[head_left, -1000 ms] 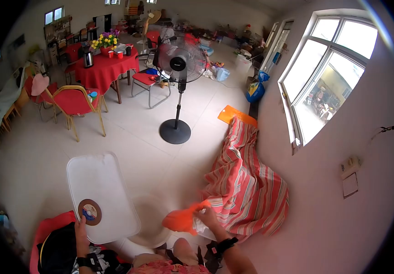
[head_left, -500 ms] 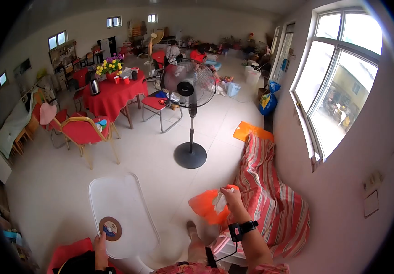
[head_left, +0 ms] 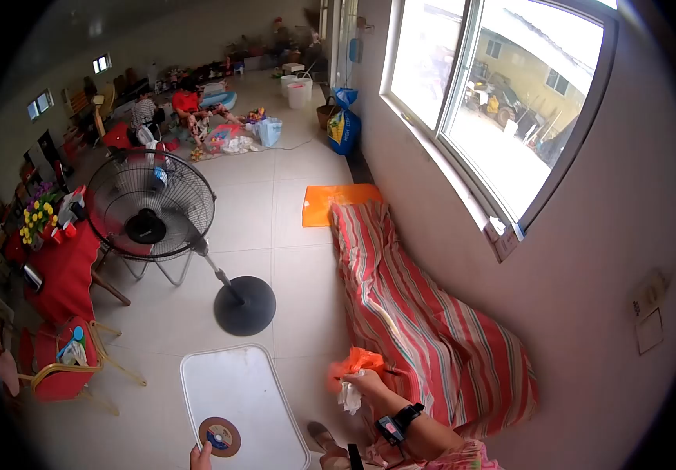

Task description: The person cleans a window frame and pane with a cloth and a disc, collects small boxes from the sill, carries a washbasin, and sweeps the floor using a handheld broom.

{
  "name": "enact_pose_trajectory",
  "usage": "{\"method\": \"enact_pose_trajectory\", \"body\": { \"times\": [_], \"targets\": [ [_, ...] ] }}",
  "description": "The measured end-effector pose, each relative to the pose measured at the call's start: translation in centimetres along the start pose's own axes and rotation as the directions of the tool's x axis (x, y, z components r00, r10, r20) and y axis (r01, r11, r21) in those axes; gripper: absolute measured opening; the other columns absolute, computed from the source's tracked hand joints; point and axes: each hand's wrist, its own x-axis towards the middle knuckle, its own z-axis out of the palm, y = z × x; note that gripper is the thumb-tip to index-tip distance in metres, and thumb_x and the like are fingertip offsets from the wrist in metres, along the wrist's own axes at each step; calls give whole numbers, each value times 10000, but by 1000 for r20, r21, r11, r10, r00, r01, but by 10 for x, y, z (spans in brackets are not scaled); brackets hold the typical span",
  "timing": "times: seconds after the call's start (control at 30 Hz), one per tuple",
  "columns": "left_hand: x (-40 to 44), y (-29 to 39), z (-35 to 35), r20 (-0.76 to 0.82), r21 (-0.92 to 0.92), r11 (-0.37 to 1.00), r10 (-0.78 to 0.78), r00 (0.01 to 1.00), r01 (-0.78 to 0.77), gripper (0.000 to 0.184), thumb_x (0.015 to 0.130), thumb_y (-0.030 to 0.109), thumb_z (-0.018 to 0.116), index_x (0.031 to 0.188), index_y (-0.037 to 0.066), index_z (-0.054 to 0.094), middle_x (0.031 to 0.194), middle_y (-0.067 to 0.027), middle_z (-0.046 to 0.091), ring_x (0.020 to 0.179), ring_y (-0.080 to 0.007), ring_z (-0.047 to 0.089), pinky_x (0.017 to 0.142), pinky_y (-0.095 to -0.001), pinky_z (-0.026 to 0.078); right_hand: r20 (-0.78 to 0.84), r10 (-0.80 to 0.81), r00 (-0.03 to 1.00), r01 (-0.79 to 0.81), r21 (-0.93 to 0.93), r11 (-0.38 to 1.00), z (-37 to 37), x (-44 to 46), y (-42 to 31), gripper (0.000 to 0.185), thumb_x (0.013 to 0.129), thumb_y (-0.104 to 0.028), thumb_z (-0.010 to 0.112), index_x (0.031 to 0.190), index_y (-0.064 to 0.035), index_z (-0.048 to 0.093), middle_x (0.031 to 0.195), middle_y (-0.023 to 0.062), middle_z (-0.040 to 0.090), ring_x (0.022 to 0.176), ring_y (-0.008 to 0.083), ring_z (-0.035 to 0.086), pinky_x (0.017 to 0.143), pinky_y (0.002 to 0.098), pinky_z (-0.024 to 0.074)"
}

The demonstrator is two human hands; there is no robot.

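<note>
My left hand [head_left: 201, 456] is at the bottom, its fingers closed on the near left edge of a white tray [head_left: 236, 384]. A brown disc with a printed centre [head_left: 219, 436] lies against the tray beside my thumb. My right hand [head_left: 365, 382] grips a crumpled orange bag [head_left: 360, 360] together with a white crumpled piece [head_left: 349, 398] that hangs below the fingers. Right behind that hand, a red striped cloth [head_left: 432, 337] covers something along the wall.
A black standing fan [head_left: 244, 306] is ahead on the tiled floor. To the left are a red-covered table [head_left: 67, 270] and a red chair [head_left: 63, 376]. An orange sheet [head_left: 318, 205] touches the cloth's far end. People sit farther back.
The view has swung right, so the fan and table appear farther left. The orange bag looks more bunched up in my right hand. My left hand still holds the tray.
</note>
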Motion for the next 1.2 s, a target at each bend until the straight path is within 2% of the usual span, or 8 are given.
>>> {"method": "enact_pose_trajectory", "body": {
  "times": [0.13, 0.2, 0.33, 0.47, 0.63, 0.77, 0.87, 1.2],
  "targets": [
    [81, 23, 32, 194, -61, 996, 76, 978, -65, 512, 901, 339, 417, 1185, -87, 418, 1068, -144, 533, 973, -222, 477, 844, -339, 376, -125, 13, 992, -5, 62, 998, -12, 22, -11, 135, 760, -110, 623, 797, 7, 567, 683, 76, 596, 544, 187, 585, 459, 298, 453],
    [117, 21, 52, 191, -451, 892, 130, 973, -30, 296, 856, 176, 509, 1099, 8, 497, 970, -86, 581, 858, -177, 564, 756, -307, 464, -137, -1, 991, 14, 97, 995, -17, 26, -14, 150, 759, -114, 623, 811, 16, 569, 695, 83, 603, 558, 201, 593, 464, 308, 460],
    [144, 86, 87, 291, -437, 899, 169, 942, -27, 296, 857, 192, 512, 1092, 11, 507, 967, -56, 570, 873, -139, 529, 782, -291, 429, -7, -45, 999, 45, 152, 987, -12, 10, -47, 174, 762, -161, 628, 793, 3, 577, 694, 72, 598, 559, 189, 584, 468, 310, 453],
    [176, 145, 117, 342, -451, 892, 209, 916, -36, 292, 867, 200, 500, 1079, -2, 505, 953, -68, 570, 854, -139, 541, 754, -282, 445, -35, -95, 995, 97, 41, 994, -24, 51, -44, 165, 763, -171, 631, 799, -16, 587, 710, 43, 590, 598, 147, 564, 502, 284, 438],
    [226, 203, 158, 406, -523, 852, 271, 873, -22, 293, 867, 218, 505, 1059, -3, 513, 935, -83, 572, 831, -144, 551, 729, -280, 454, -130, -69, 989, 84, 111, 990, 7, 16, -129, 163, 784, -168, 612, 854, -22, 596, 754, 28, 588, 647, 129, 554, 567, 266, 436],
    [286, 229, 190, 446, -489, 871, 297, 845, -48, 301, 857, 234, 523, 1049, 2, 516, 925, -68, 569, 823, -149, 549, 722, -281, 451, -176, -288, 941, 306, 85, 948, 5, 12, -175, 189, 826, -162, 539, 925, -1, 535, 775, 73, 582, 635, 170, 582, 513, 317, 479],
    [313, 256, 215, 446, -524, 851, 319, 836, -45, 276, 864, 208, 507, 1053, 6, 515, 932, -73, 568, 834, -153, 549, 731, -290, 451, -308, -308, 900, 380, 208, 901, -21, 42, -190, 149, 809, -101, 568, 915, 0, 539, 832, 78, 579, 748, 183, 583, 666, 318, 479],
    [419, 310, 292, 486, -525, 851, 296, 823, 4, 302, 860, 209, 514, 1072, -6, 505, 952, -85, 570, 839, -164, 561, 716, -298, 466, -403, -317, 859, 488, 456, 744, -80, 161, -248, 120, 809, -106, 573, 884, -28, 522, 802, 75, 570, 732, 194, 583, 660, 347, 492]
  ]
}}
